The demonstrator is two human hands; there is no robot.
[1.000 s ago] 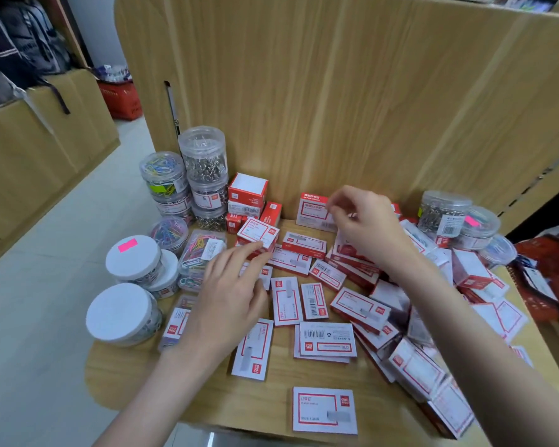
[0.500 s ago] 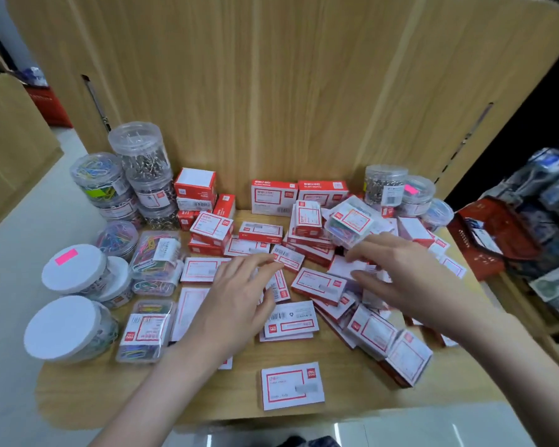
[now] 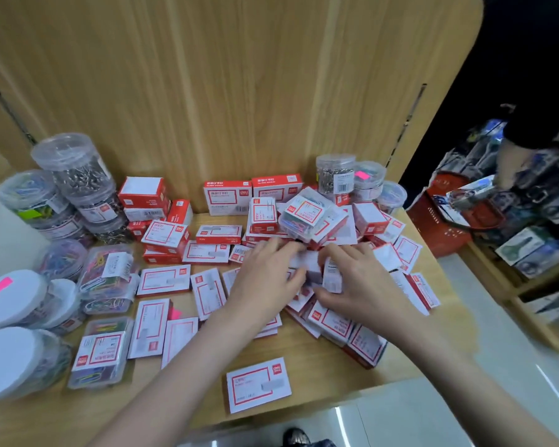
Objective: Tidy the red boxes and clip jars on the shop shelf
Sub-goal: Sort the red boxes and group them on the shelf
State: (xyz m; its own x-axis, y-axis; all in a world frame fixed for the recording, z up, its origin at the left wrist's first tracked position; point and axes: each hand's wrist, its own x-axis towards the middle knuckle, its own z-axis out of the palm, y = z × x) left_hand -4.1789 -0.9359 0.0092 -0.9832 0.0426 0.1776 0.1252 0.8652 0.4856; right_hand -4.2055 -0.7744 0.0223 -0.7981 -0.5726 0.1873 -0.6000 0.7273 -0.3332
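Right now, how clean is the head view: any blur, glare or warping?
Head view: motion blur smears both hands, left hand and right hand, and the box labels; wide-angle warping bends the wooden back panel; light streaks glare on the floor; the far right is dark.

A red plastic basket (image 3: 446, 221) sits just off the shelf's right edge, dark-handled and holding packaged goods. Behind it, blurred packaged stationery (image 3: 536, 201) fills a neighbouring wooden rack (image 3: 510, 285). Pale floor tiles (image 3: 465, 411) show below the shelf's front edge.
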